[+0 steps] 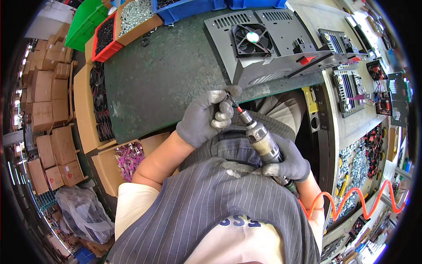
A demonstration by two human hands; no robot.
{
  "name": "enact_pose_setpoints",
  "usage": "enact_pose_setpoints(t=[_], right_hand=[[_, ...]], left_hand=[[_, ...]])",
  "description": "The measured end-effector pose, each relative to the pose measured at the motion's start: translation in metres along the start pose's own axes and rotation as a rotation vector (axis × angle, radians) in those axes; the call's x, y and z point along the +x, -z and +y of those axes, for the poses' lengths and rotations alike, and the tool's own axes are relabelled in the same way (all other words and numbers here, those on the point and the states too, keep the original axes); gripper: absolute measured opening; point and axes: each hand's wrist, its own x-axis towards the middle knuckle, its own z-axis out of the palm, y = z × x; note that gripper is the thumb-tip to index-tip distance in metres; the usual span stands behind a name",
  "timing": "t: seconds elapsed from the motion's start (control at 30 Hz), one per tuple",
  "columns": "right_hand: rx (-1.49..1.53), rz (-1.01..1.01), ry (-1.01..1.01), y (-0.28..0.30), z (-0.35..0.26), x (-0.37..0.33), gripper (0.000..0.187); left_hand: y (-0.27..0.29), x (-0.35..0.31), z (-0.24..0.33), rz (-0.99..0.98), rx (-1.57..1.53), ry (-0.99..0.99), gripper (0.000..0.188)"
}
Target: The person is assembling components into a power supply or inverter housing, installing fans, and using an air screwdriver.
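The green bench (pixel 149 83) spread beyond the hands, with grey panels (pixel 285 37) on its right part. The driver (pixel 266 147) slanted above the person's lap, its front end pointing up and left toward the bench's near edge. The left hand (pixel 209 112) was at that front end, thumb and fingers pinching a small dark piece. The right hand (pixel 285 160) was wrapped round the driver's body. A fan (pixel 252 38) sat on one panel. The bit (pixel 239 109) showed red; the dark piece (pixel 231 97) was too small to identify.
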Motion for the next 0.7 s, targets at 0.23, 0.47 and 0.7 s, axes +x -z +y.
enact_pose_setpoints(t=[0.23,0.47,0.7], right_hand=[[0.123,-0.063,-0.047,0.002,-0.001,0.001,0.070],[0.129,-0.123,0.043,0.010,-0.008,-0.005,0.074],[0.405,-0.059,0.117,0.031,-0.015,-0.046,0.078]], left_hand=[[-0.008,-0.005,-0.005,0.095,0.577,-0.277,0.030],[-0.017,-0.011,0.019,-0.177,0.755,-0.097,0.047],[-0.025,0.049,0.085,0.186,1.776,-0.557,0.035]])
